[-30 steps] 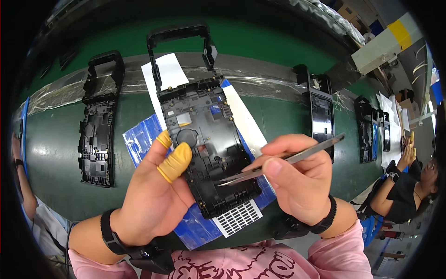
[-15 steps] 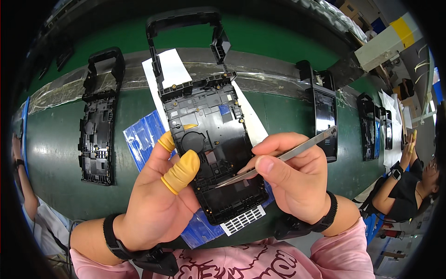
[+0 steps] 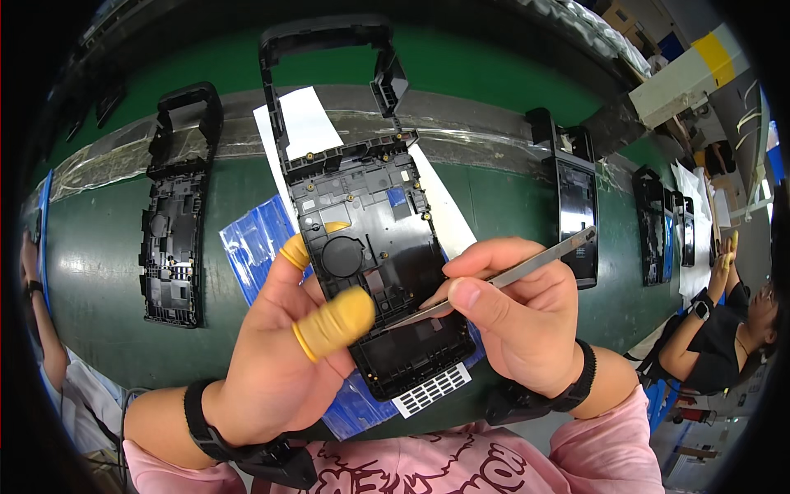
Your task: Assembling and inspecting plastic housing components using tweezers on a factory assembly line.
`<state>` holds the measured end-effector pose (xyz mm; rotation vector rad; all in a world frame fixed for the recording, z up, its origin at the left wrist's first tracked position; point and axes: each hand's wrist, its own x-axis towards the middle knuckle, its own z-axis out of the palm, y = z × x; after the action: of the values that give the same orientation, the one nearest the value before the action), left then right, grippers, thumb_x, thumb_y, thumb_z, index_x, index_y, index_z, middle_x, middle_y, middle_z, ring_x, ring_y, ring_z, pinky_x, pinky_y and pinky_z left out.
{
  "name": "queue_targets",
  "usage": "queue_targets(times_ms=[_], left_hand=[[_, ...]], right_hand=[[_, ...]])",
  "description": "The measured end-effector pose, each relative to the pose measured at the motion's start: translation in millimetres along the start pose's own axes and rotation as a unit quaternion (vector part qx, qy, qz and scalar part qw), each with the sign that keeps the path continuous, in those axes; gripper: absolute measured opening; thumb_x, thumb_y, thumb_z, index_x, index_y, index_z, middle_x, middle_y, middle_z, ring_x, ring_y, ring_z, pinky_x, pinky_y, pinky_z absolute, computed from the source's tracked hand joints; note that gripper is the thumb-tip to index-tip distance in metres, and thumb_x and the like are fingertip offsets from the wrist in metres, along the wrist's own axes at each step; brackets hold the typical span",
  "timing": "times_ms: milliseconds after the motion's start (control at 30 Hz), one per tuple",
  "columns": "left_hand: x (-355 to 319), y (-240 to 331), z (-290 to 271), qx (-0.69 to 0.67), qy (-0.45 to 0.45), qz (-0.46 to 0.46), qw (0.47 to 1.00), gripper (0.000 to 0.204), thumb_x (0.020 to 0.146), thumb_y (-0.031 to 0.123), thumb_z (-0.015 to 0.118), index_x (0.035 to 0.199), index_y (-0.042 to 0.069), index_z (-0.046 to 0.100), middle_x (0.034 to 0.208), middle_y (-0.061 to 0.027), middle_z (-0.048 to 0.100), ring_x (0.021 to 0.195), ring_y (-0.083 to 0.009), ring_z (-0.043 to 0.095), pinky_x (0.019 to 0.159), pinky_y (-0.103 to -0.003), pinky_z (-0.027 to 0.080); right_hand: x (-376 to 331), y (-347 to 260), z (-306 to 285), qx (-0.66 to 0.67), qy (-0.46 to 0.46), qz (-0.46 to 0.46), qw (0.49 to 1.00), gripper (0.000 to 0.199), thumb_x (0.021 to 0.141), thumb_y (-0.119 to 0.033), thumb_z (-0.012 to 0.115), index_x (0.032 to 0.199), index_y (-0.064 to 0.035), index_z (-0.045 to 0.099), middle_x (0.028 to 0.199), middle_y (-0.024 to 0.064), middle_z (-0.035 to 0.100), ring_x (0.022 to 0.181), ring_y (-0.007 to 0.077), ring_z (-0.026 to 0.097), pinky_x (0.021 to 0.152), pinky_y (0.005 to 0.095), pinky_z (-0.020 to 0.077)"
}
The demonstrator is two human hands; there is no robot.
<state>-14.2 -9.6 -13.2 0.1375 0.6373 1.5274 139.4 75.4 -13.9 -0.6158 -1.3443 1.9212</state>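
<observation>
We have the black casing propped at a tilt in the left hand, with tweezers pinched in the right hand.

Risks, our read: the tweezer tips could scratch the inner face or snag a rib if the right hand slips. Casing could also swing or drop: the only grip we see is on its left edge, with its long handle frame reaching far out beyond that. The capped thumb sits right by the tips, so a slip could nick its yellow cover. If the tips carry a small part, a loose pinch could lose it among the ribs; can't tell whether they do.

Position: casing is between our hands, off the table as far as we can judge, handle end away from us. Left hand grasps the left edge, covered index finger at that side. Right hand is beside the lower right edge, tips over the lower part; contact unclear. Label sheet shows just below the casing's near end.
</observation>
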Motion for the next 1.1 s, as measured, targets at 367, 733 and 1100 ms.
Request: queue_targets(times_ms=[367, 733, 1100], left_hand=[[4, 5, -5, 0.264, 0.079, 0.201, 0.94, 0.072, 0.064, -0.019, 0.045, 0.127, 0.006, 0.021, 0.115, -0.0117, 0.043, 0.103, -0.0206, 0.047, 0.084, -0.031, 0.041], [-4, 72, -38, 0.068, -0.072, 0.319, 0.943, 0.035, 0.087, 0.01, 0.034, 0.121, 0.001, 0.033, 0.115, -0.0143, 0.045, 0.104, -0.0266, 0.047, 0.09, -0.043, 0.037], [-3, 75, -38, 0.09, -0.129, 0.346, 0.925, 0.032, 0.091, 0.015, 0.026, 0.118, 0.003, 0.037, 0.115, -0.014, 0.046, 0.103, -0.0268, 0.048, 0.091, -0.043, 0.036]], right_hand=[[5, -6, -3, 0.104, 0.052, 0.017, 0.993, 0.014, 0.077, 0.001, 0.055, 0.091, 0.0033, 0.055, 0.071, 0.0081, 0.059, 0.049, 0.0036, 0.041, 0.045, 0.0161, 0.032], [6, 10, -1, -0.097, 0.015, 0.102, 0.99, 0.012, 0.077, 0.003, 0.055, 0.089, 0.0038, 0.055, 0.074, 0.0053, 0.059, 0.061, 0.0058, 0.055, 0.053, 0.0169, 0.0433], [5, 11, 1, -0.099, 0.014, 0.099, 0.99, 0.011, 0.077, 0.002, 0.054, 0.088, 0.0039, 0.056, 0.074, 0.0066, 0.059, 0.062, 0.0071, 0.056, 0.054, 0.0173, 0.0442]])
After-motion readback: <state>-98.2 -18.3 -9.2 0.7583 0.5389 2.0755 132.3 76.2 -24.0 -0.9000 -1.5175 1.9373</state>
